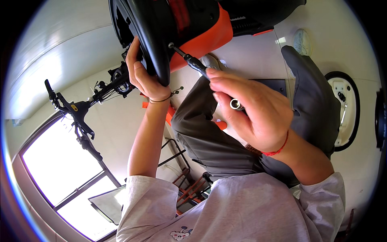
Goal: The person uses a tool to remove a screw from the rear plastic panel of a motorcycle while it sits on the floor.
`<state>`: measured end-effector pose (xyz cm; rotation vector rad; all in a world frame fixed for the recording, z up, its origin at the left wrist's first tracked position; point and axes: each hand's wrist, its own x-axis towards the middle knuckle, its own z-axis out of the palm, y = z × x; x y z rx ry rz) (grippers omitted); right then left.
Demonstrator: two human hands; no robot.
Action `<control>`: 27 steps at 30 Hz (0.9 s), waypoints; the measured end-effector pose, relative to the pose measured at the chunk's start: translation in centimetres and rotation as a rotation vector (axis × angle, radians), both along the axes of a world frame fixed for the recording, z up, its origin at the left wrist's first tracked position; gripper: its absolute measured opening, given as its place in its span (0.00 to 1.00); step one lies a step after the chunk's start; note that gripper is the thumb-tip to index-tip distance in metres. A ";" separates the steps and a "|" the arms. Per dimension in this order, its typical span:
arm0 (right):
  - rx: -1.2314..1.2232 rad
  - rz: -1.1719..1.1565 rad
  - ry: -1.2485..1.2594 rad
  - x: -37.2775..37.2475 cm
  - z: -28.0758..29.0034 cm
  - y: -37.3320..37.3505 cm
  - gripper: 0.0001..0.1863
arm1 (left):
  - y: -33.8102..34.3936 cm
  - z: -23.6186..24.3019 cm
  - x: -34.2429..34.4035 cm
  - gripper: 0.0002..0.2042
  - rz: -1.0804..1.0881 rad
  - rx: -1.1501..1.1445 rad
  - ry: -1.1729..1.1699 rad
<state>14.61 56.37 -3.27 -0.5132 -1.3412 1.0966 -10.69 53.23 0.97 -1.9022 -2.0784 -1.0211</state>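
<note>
My right hand [258,109] is closed round a screwdriver-like tool [195,63] with a slim metal shaft and a dark handle. A hollow round metal end shows between my thumb and fingers. The shaft's tip meets a small round fastener on the side of a black curved guard [151,40]. My left hand [146,78] grips this guard's lower left edge, fingers partly hidden behind it. The guard belongs to a vehicle with an orange body panel [209,38], joined to the guard's right side.
Black handlebars [76,109] with levers and cables stick out at the left, before a bright window [60,161]. A white oval part with a black rim [344,111] lies on the floor at right. My legs [209,133] are bent below the vehicle. A metal rack [187,181] stands lower down.
</note>
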 end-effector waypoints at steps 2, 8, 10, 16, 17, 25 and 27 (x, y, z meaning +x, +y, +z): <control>-0.145 0.126 -0.008 0.1 0.6 -0.7 0.15 | -0.1 -0.1 0.0 0.31 0.015 -0.003 -0.074; -0.415 0.321 0.245 -0.9 -0.7 -1.6 0.20 | 0.0 0.1 0.5 0.31 0.032 -0.003 -0.070; -0.518 0.377 0.349 -0.7 -1.0 -1.8 0.20 | 0.1 0.1 0.8 0.30 0.040 0.003 -0.076; -0.248 0.365 0.141 -0.5 -0.3 -1.3 0.22 | 0.1 0.1 1.0 0.30 0.040 -0.006 -0.095; -0.286 0.381 0.147 -0.4 0.2 -1.3 0.22 | 0.1 0.1 1.0 0.30 0.055 -0.012 -0.137; -0.787 0.649 0.434 0.4 1.0 -0.1 0.22 | 0.0 -0.2 0.6 0.29 0.030 0.016 -0.184; -0.673 0.619 0.370 -0.4 0.9 -0.1 0.20 | -0.2 -0.3 0.6 0.29 0.024 0.015 -0.104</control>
